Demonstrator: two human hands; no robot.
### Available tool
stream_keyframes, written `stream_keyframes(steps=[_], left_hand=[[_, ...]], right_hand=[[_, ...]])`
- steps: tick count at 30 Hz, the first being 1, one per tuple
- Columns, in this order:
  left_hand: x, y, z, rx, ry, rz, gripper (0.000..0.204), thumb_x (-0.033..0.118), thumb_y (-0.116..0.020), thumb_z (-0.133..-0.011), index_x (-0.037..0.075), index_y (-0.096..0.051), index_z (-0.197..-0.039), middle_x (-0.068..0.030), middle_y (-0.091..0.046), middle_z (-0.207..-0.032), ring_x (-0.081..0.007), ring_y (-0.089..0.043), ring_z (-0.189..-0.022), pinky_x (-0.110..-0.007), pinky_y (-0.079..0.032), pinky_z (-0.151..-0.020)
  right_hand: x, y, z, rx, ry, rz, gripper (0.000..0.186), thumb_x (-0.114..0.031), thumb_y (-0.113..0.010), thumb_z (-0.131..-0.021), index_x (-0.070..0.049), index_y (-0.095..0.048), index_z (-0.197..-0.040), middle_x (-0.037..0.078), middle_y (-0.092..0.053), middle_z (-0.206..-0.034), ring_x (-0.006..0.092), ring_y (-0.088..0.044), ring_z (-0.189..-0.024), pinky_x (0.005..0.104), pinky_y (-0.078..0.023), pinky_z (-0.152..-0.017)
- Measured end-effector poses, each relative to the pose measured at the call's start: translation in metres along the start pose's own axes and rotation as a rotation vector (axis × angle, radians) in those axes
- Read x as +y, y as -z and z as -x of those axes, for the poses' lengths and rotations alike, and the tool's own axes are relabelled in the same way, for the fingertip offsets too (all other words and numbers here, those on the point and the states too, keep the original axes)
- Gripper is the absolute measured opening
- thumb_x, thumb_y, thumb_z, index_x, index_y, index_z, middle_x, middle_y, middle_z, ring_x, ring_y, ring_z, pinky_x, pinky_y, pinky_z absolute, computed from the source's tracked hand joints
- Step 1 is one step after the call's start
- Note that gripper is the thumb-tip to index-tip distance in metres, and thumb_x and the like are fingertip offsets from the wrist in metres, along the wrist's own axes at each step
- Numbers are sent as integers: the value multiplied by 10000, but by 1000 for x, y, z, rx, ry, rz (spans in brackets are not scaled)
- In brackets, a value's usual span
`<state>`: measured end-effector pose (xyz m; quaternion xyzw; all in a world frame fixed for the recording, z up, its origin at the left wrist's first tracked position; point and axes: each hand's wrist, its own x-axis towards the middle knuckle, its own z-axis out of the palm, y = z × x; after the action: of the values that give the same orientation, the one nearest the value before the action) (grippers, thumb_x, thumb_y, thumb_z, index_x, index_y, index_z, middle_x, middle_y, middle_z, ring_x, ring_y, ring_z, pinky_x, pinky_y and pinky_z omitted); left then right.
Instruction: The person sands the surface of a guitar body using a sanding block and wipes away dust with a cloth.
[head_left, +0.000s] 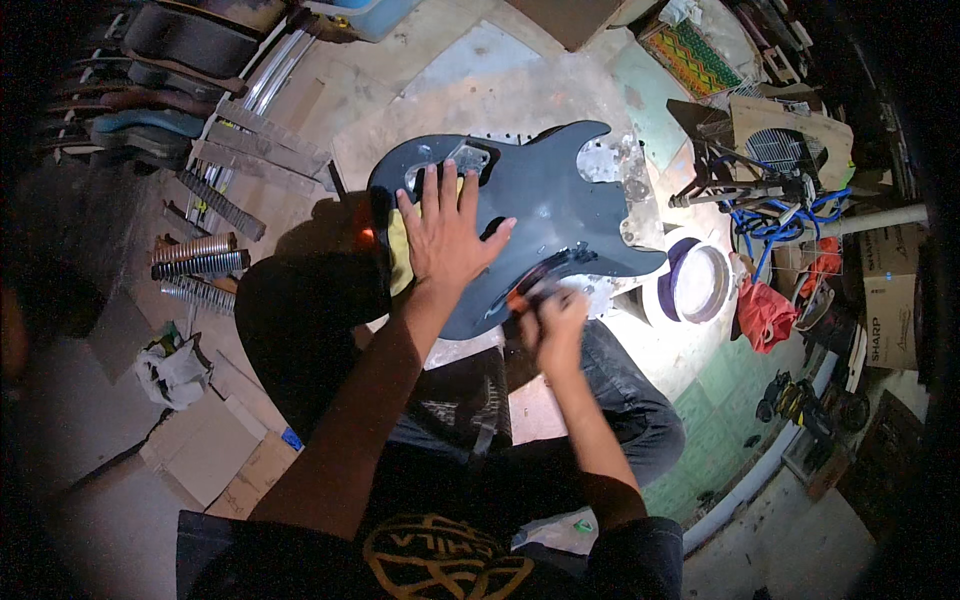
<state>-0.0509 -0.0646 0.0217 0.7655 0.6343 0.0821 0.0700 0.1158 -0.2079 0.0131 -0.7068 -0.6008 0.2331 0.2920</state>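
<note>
A dark grey electric guitar body lies flat in front of me, its two horns pointing right. My left hand rests palm down on its left part, fingers spread. Beneath that hand a yellow cloth shows at the body's left edge, beside a cut-out cavity. My right hand, smeared by motion, is closed at the body's near edge, around something dark and reddish that I cannot make out. A wet, dark streak marks the surface just beyond it. The guitar body sits on a stained pale board.
A white round tub with liquid stands right of the guitar body. Farther right are a red cloth, blue cables and cardboard boxes. Stacked guitar bodies fill the upper left; metal coil springs and flattened cardboard lie left.
</note>
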Motion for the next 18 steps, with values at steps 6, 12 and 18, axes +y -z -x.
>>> stream_keyframes(steps=[6, 12, 18], left_hand=[[3, 3, 2, -7, -3, 18, 816, 663, -569, -859, 119, -499, -1463, -150, -377, -1571, -337, -273, -1488, -657, -139, -1178], [4, 3, 1, -23, -6, 28, 820, 664, -567, -861, 119, -492, -1469, -147, -370, -1577, -335, -268, -1490, -669, -140, -1173], [-6, 4, 2, -26, 19, 3, 825, 669, -565, -863, 127, -483, -1479, -139, -365, -1581, -329, -264, -1493, -657, -130, -1181]], right_hand=[[-33, -10, 22, 49, -340, -263, 167, -161, -664, -847, -51, -624, -964, 217, -603, -1122, 374, -543, -1023, 444, -450, -856], [-9, 16, -24, 179, -90, 61, 122, -42, -601, -856, 27, -590, -956, 191, -571, -999, 335, -551, -977, 407, -470, -806], [-29, 1, -4, -4, -284, -226, 122, -40, -627, -841, 26, -574, -928, 173, -571, -1026, 306, -570, -966, 371, -481, -757]])
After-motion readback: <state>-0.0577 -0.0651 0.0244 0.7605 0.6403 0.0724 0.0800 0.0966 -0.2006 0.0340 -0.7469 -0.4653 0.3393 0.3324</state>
